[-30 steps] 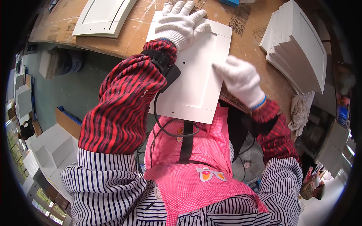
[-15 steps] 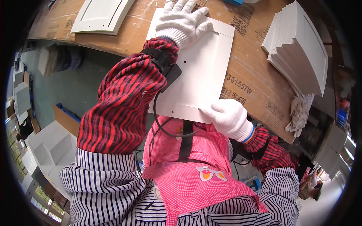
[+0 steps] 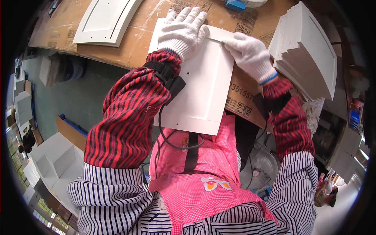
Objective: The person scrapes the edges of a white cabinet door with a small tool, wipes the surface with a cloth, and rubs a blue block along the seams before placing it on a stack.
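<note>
If the left hand [image 3: 182, 37], fingers splayed atop the white panel [image 3: 197, 88], eases, the right hand [image 3: 252, 55], bunched at its edge, hold unclear, could shift it.

The left hand [image 3: 182, 33] and right hand [image 3: 251, 56] are gloved in white. The framed panel [image 3: 194, 96] is finished in white. The sleeve covers [image 3: 124, 109] are striped red and black, the shirt [image 3: 107, 201] white and navy. The pink apron [image 3: 190, 196] is checked with white; the brown cardboard [image 3: 135, 45] is printed in black.

Brown table [image 3: 135, 39]; white panels [image 3: 201, 86], blue object [image 3: 235, 5] atop
</note>
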Motion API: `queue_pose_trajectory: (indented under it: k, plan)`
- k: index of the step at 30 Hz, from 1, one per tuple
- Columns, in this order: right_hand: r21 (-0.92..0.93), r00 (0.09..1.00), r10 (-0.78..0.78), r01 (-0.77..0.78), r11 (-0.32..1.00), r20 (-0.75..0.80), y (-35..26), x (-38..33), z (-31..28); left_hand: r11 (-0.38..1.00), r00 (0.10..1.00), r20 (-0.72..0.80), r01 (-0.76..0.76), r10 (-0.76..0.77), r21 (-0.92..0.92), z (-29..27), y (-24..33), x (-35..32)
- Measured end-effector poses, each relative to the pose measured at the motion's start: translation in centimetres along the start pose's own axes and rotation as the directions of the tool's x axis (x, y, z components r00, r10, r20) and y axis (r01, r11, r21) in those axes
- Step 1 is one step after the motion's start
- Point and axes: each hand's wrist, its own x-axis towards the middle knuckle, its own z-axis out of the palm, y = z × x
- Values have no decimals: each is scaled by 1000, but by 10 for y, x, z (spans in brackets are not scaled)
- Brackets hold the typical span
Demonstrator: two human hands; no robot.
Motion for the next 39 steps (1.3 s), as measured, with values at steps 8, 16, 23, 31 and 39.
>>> queue_pose_trajectory:
  k: [8,16,23,31,39]
  plan:
    - [120,977,-177,163,979,116,-74,-57,3,1000,999,37,24,-23,-7,-4,-1,-2]
    - [-88,995,26,-35,996,-97,3,-16,13,1000,998,66,10,-10,-7,-4,2,2]
    - [-47,972,179,-187,981,-152,28,-2,9,1000,998,65,4,-2,-19,-10,5,3]
    - [-91,946,310,-318,944,-92,-1,4,12,999,997,74,17,-15,-30,-8,7,2]
    - [-60,882,462,-469,881,-96,-30,59,48,999,999,34,39,-38,-34,-2,2,1]
